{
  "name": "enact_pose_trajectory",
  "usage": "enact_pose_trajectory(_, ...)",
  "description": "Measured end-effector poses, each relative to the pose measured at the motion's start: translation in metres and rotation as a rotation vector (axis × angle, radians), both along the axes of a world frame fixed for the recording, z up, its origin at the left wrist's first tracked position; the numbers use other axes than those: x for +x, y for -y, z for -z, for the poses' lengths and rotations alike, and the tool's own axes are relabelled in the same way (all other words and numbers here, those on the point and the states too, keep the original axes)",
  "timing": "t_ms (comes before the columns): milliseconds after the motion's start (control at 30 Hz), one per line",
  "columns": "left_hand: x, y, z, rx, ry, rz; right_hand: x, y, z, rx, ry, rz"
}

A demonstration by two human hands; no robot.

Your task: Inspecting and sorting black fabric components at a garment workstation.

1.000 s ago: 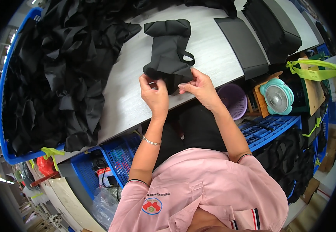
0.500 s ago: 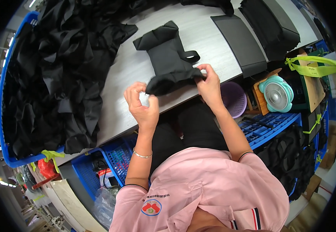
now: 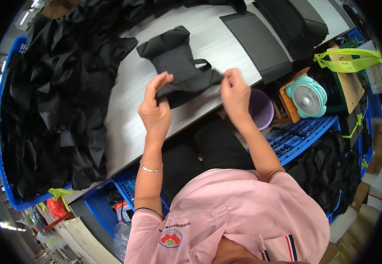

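Pinching black fabric piece (image 3: 180, 70) with right fingers (image 3: 230, 75), left fingers (image 3: 155, 84) spread; round logo (image 3: 170, 239), dark lettering (image 3: 177, 227) on pink shirt (image 3: 243, 202).

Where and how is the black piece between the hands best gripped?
Probably by the near edge of the black piece, at both ends, from the person's side: it spreads over the table, that wide edge facing the person; the right hand pinches its right corner.

A wide-ended black fabric piece with a side loop (image 3: 176, 65) lies creased and slanted, upper centre of the frame.
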State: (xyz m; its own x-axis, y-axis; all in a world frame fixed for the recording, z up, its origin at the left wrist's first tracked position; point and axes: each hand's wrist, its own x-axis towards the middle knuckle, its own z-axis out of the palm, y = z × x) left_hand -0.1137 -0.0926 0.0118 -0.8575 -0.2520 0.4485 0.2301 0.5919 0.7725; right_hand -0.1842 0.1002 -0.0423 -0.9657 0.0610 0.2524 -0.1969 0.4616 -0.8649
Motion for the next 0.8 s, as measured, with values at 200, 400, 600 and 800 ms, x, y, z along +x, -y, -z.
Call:
enact_pose_trajectory(200, -0.009, -0.002, -0.002, -0.129, 0.191, 0.112, -0.002, -0.013, -0.001, 0.03, -0.067, 0.065)
enact_pose_trajectory(400, -0.039, 0.0, 0.001, -0.323, 0.037, 0.234, 0.031, -0.001, -0.016, 0.424, -0.672, -0.303)
enact_pose_trajectory(600, -0.061, -0.018, -0.005, -0.242, 0.251, 0.175, 0.032, 0.001, 0.012, 0.642, -0.437, -0.577)
enact_pose_trajectory(800, -0.065, -0.009, -0.001, -0.13, 0.092, -0.136, 0.024, -0.033, 0.002, 0.617, -0.584, -0.644)
